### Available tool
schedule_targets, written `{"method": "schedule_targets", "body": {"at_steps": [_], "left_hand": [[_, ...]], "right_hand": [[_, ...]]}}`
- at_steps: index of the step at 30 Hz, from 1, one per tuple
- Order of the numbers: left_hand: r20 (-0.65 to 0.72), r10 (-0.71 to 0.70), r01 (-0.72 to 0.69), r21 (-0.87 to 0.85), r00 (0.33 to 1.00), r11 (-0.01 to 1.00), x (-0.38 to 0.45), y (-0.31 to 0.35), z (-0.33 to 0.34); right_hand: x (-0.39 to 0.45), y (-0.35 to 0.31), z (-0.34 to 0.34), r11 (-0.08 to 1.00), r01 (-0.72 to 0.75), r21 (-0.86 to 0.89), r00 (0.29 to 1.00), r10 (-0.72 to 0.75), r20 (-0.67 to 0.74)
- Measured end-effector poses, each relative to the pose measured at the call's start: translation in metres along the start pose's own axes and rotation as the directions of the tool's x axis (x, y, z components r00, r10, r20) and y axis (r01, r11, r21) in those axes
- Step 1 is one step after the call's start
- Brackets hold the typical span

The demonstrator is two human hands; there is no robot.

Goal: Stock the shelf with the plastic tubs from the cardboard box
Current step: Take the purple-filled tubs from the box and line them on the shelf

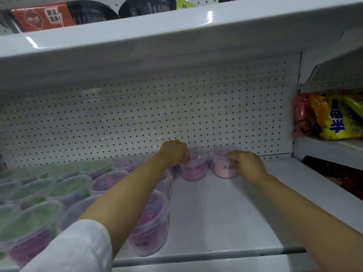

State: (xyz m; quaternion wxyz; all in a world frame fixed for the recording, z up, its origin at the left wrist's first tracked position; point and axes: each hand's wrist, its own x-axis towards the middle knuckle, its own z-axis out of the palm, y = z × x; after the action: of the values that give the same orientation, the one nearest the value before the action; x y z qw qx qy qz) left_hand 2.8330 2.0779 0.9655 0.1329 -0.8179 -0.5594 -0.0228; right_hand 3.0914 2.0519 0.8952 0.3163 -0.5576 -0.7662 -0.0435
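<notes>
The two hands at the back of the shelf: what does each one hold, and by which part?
The left hand grips a pink tub at its rim. The right hand grips a paler pink tub at its rim and side.

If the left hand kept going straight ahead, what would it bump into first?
Probably the white pegboard wall at the shelf's back. The left hand already grips a pink tub, which looks close to that wall, though depth is hard to judge.

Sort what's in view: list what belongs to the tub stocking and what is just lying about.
Belongs to the job:
- left hand gripping a pink plastic tub
- right hand gripping a paler pink plastic tub
- rows of clear-lidded green and purple tubs
- white metal shelf

Just lying about:
- yellow snack bags
- black bowls on the upper shelf
</notes>
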Motion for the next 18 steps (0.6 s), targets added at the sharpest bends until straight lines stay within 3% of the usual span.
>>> {"method": "schedule_targets", "body": {"at_steps": [6,12,18], "left_hand": [[-0.017,0.004,-0.005,-0.018,1.000,1.000,-0.003,-0.001,0.003],[-0.018,0.003,-0.002,0.001,1.000,1.000,-0.003,0.000,0.005],[-0.008,0.002,-0.002,0.000,1.000,1.000,-0.006,0.000,0.005]], "right_hand": [[-0.002,-0.001,-0.005,1.000,-0.023,-0.003,0.999,0.023,0.036],[0.002,-0.007,-0.010,0.986,-0.011,-0.165,0.997,0.024,0.078],[-0.002,-0.006,-0.007,0.995,-0.091,-0.034,0.995,0.092,0.038]]}}
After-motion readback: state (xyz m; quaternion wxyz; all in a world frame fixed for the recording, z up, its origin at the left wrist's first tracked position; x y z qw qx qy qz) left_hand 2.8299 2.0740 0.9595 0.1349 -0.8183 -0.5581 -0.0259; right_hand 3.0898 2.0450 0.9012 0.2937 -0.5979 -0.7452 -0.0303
